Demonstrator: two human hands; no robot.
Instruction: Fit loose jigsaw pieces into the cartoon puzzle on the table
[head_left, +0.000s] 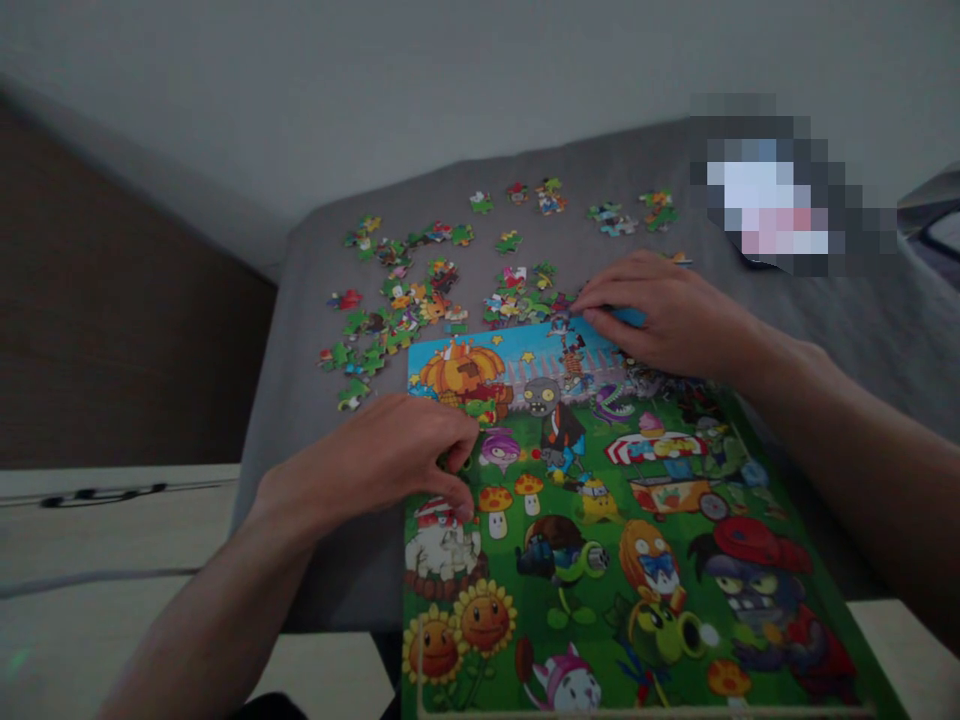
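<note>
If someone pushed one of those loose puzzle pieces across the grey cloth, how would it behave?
The loose puzzle pieces look thin, flat and small, so one is probably very light and stiff. Lying flat on the grey cloth, it would likely slide or snag on the fabric, not roll. Packed close together, a pushed piece would probably nudge its neighbours.

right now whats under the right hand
The right hand rests on the puzzle top edge, a blue piece showing under its fingers. Whatever lies beneath the palm is covered.
</note>
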